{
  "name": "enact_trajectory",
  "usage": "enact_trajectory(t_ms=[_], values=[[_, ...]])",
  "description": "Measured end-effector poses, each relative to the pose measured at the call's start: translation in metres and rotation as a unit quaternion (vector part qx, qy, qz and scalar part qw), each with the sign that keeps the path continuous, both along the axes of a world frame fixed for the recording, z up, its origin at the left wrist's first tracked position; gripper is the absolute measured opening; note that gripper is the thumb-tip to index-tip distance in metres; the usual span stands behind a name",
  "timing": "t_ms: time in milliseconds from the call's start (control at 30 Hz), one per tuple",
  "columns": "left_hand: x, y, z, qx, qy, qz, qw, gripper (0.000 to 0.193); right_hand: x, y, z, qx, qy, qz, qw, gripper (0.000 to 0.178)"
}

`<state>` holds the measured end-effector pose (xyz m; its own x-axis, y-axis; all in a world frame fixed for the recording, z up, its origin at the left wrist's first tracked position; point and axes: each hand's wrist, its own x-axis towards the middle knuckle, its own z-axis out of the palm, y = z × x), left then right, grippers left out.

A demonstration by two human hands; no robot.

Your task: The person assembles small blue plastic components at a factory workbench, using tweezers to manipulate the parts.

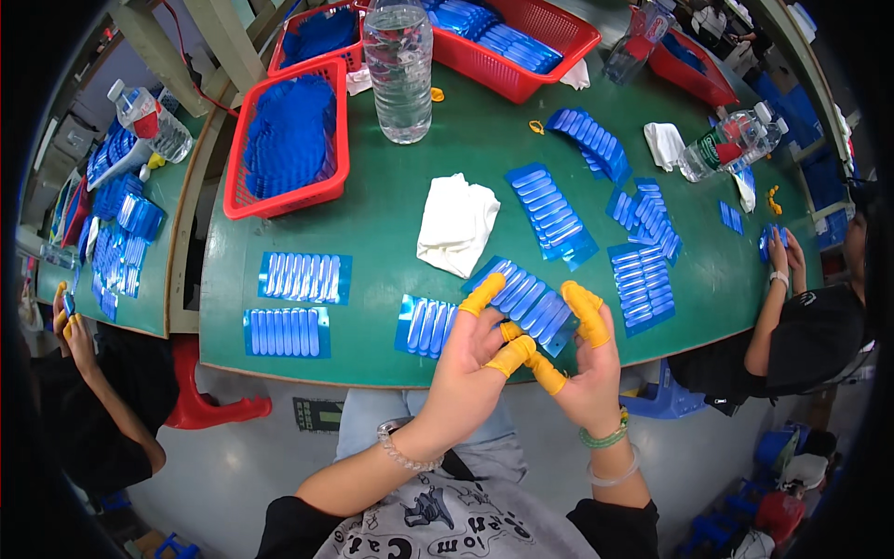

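Between my two hands is a blue sheet of oblong strips (523,300), raised a little over the green table's near edge. My left hand (464,373), with yellow finger cots, grips its left side. My right hand (589,368), also in yellow finger cots, is closed on its right side. Both thumbs meet below the sheet. Just left of my left hand lies another blue strip sheet (424,326), partly hidden by that hand. Two more sheets, an upper one (304,278) and a lower one (287,333), lie farther left. A crumpled white cloth (456,224) rests beyond my hands.
Several blue sheets (643,284) lie at the right. A red basket (340,177) of blue pieces, a large water bottle (399,74) and another red basket (531,88) stand farther back. Co-workers' hands (787,252) are at the right, and others (76,335) at the left.
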<state>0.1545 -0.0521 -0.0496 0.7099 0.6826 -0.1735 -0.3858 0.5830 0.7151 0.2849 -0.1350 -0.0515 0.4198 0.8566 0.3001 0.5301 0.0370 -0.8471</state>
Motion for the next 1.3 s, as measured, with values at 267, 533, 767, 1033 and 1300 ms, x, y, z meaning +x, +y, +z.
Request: enact_trajectory(t_ms=[267, 533, 767, 1033, 1300], values=[[-0.006, 0.004, -0.001, 0.033, 0.032, 0.064, 0.997, 0.054, -0.010, 0.000, 0.005, -0.006, -0.040, 0.040, 0.998, 0.073], [-0.044, 0.007, 0.003, 0.131, 0.046, 0.106, 0.985, 0.056, -0.013, 0.025, 0.023, -0.013, 0.335, 0.059, 0.940, 0.066], [-0.076, 0.009, 0.003, 0.181, 0.052, 0.112, 0.976, 0.058, -0.040, 0.060, 0.034, -0.115, 0.427, 0.146, 0.885, 0.052], [-0.095, 0.016, 0.008, 0.147, 0.057, 0.104, 0.982, 0.059, -0.055, 0.068, 0.034, -0.112, 0.422, 0.142, 0.888, 0.054], [-0.098, 0.020, 0.007, 0.166, 0.063, 0.126, 0.976, 0.058, -0.059, 0.072, 0.034, -0.124, 0.410, 0.131, 0.894, 0.053]])
